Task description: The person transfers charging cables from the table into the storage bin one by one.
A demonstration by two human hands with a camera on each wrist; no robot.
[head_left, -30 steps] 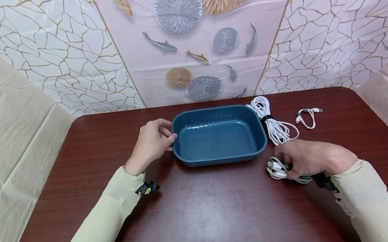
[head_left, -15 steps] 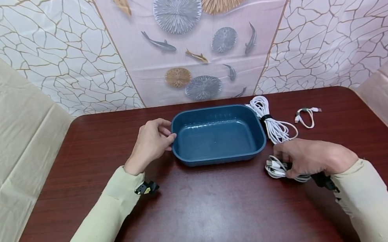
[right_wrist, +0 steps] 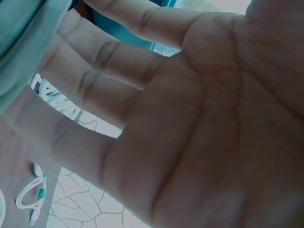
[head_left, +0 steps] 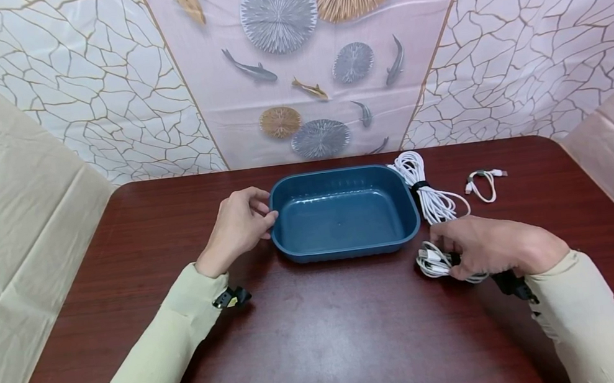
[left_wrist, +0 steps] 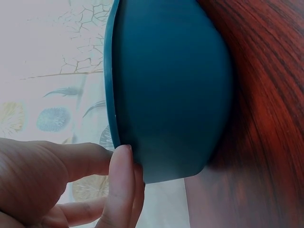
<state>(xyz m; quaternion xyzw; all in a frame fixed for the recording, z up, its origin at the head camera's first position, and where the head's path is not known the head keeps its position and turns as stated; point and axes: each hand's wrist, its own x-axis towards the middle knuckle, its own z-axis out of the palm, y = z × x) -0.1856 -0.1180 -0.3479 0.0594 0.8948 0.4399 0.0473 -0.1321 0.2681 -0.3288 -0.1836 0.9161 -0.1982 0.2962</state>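
Gripped a pale cable bundle [head_left: 431, 264] between thumb and curled fingers of the right hand [head_left: 489, 247], right of centre. Pinched the blue bin [head_left: 347, 253], mid-frame, by its left rim with the left hand [head_left: 239, 225]. Saw a white coil [head_left: 427, 196] just beside the bin's right end.

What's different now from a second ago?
Just a little: the right hand and the gray cable bundle it holds have shifted slightly up or away from the person; I can't tell which. The left hand, blue tub, big white cable and small white cable stayed put.
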